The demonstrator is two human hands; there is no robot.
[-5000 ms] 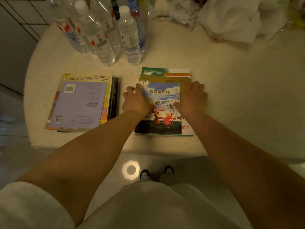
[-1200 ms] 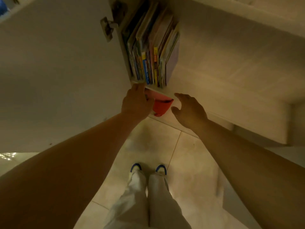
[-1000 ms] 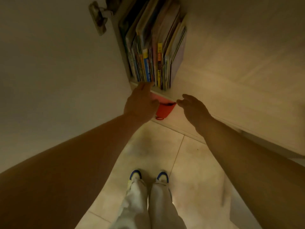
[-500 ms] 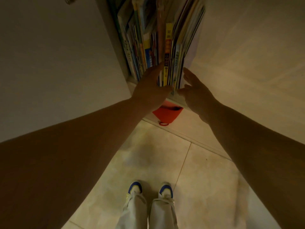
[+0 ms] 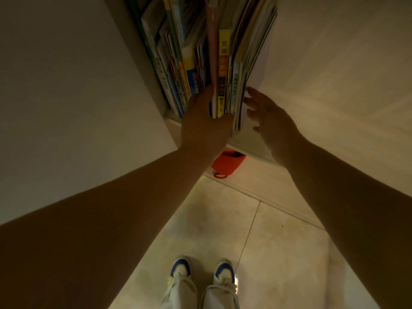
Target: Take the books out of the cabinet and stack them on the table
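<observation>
Several thin books (image 5: 200,52) stand upright on a shelf of the white cabinet (image 5: 334,52), spines facing me. My left hand (image 5: 205,126) has its fingers pushed in between the spines, left of a yellow-spined book (image 5: 223,70), with the thumb under the books' lower edge, gripping a few of them. My right hand (image 5: 265,114) is spread, fingers straight, touching the outer side of the rightmost books. The table is out of view.
The open cabinet door (image 5: 66,97) stands close on my left. A red pouch (image 5: 227,161) sits below the shelf. Pale floor tiles (image 5: 223,219) and my two shoes (image 5: 201,270) lie beneath.
I left the table's stacks and reached the cabinet. In the last second both hands rose from the shelf edge to the books; my left fingers slid between spines.
</observation>
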